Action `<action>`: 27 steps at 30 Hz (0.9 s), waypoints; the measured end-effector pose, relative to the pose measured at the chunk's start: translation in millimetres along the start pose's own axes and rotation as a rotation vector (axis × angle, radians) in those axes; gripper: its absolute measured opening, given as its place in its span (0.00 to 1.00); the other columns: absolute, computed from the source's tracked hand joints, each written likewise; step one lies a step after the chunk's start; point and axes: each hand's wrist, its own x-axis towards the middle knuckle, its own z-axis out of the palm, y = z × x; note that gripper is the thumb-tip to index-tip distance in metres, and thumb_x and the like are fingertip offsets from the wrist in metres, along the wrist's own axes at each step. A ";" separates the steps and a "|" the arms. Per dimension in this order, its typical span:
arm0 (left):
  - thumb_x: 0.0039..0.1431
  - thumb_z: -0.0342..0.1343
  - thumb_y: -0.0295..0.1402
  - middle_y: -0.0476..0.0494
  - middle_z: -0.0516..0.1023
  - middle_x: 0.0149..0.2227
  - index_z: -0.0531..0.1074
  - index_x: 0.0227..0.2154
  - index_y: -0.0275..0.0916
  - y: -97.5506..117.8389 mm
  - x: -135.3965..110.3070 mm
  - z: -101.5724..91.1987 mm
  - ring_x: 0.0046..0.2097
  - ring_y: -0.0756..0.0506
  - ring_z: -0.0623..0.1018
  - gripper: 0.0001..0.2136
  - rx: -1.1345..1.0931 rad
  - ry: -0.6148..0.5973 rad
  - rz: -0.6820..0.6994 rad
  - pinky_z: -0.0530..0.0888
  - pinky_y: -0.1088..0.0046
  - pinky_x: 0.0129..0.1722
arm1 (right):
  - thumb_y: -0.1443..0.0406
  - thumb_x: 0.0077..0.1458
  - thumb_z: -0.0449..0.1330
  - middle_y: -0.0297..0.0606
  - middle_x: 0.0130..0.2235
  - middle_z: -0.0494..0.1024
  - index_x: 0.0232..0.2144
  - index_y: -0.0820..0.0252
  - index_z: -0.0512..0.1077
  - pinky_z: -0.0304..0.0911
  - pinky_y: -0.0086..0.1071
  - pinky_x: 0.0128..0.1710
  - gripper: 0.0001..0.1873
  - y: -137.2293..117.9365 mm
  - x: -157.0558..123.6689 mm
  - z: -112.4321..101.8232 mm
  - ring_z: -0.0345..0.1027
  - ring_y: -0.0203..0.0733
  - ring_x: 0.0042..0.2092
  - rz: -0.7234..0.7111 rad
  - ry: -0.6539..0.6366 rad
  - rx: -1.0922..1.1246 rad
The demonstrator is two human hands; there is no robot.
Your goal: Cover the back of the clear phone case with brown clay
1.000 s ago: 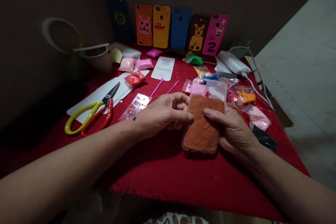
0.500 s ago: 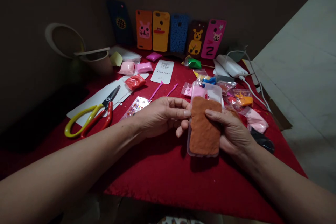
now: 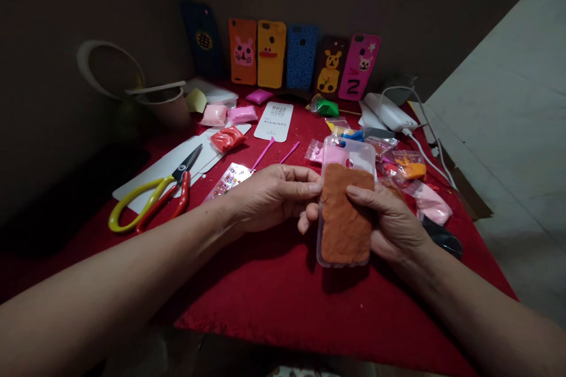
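A clear phone case (image 3: 365, 158) is held up above the red cloth, tilted toward me. Brown clay (image 3: 347, 221) covers most of its back as a flat, slightly bumpy layer; the top part with the camera hole is bare. My right hand (image 3: 393, 218) grips the case's right edge, thumb on the clay and fingers behind. At the left edge, my left hand (image 3: 283, 197) pinches the rim between thumb and index finger, its other fingers curled below. Several clay packets, among them an orange one (image 3: 411, 169) and a pink one (image 3: 432, 202), lie behind and right of the case.
Scissors (image 3: 170, 188) rest on white card at the left, near a sticker sheet (image 3: 230, 179) and pink sticks (image 3: 263, 153). Several decorated phone cases (image 3: 272, 65) stand along the back wall. A white power bank (image 3: 391, 112) with a cable lies at the right; a cup (image 3: 165, 106) stands at the left.
The phone case has shifted very slightly down and to the right in both hands. The grip looks the same, and the things on the cloth have stayed put.
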 end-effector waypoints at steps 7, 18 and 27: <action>0.56 0.55 0.21 0.46 0.75 0.20 0.71 0.29 0.31 -1.4 -0.4 3.9 0.20 0.52 0.75 0.02 0.019 0.050 0.015 0.75 0.79 0.19 | 0.68 0.46 0.65 0.43 0.32 0.83 0.39 0.64 0.74 0.75 0.40 0.33 0.15 -0.7 -2.8 4.2 0.78 0.47 0.31 -0.039 0.027 -0.036; 0.49 0.60 0.19 0.48 0.75 0.22 0.71 0.28 0.32 -1.4 -0.7 5.5 0.20 0.53 0.74 0.05 0.126 0.133 0.027 0.73 0.82 0.18 | 0.69 0.44 0.67 0.38 0.31 0.83 0.35 0.61 0.77 0.75 0.34 0.30 0.11 0.0 -2.2 4.9 0.77 0.41 0.28 -0.093 0.057 -0.019; 0.54 0.58 0.22 0.46 0.75 0.24 0.72 0.30 0.31 -0.2 -0.6 -0.5 0.21 0.52 0.75 0.01 0.066 0.033 -0.004 0.75 0.80 0.20 | 0.68 0.46 0.65 0.42 0.33 0.83 0.37 0.60 0.76 0.76 0.41 0.33 0.12 -0.9 -3.6 4.3 0.78 0.48 0.32 -0.046 0.030 -0.022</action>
